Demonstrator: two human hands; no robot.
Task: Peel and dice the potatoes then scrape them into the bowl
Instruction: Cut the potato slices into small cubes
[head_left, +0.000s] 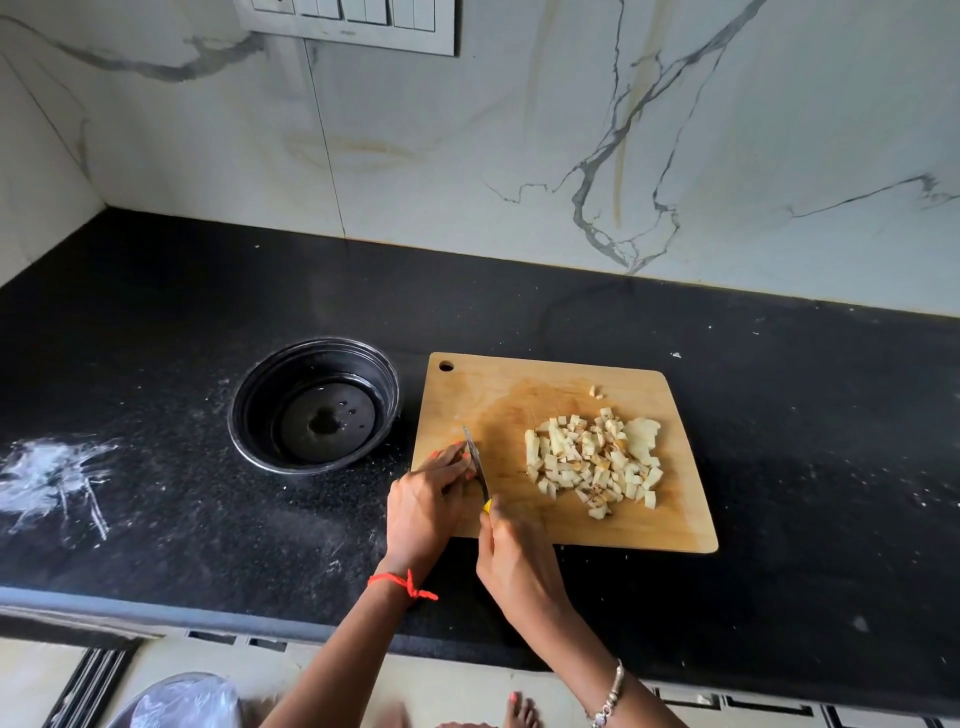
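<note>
The left hand (431, 499) lies at the lower left of the rectangular wooden cutting board (519, 384). Its fingers are close together and bent down, with the tips against the left face of the blade. Whether a piece of potato sits under them cannot be told. The right hand (514, 551) is wrapped round the yellow handle of a small steel-bladed knife (477, 462), with the point up-frame and the edge down on the wood. The pale diced potato pieces (592, 462) are heaped at the right centre of the board, with one stray cube (596, 392) above them. The round black bowl (314, 405) stands on the black speckled stone counter (156, 312), just beside the board's left edge, and no potato shows in it.

Dicing looks nearly finished. Any cut here calls for fingertips tucked back from the edge and short, straight strokes.

For the scrape, the heap must cross the whole board leftward. A narrow strip of counter shows between board and bowl, so cubes could drop there. Tilting the board over the rim would likely be safer. Pushing down-frame risks the counter's front edge. Broad counter lies right of the board.
</note>
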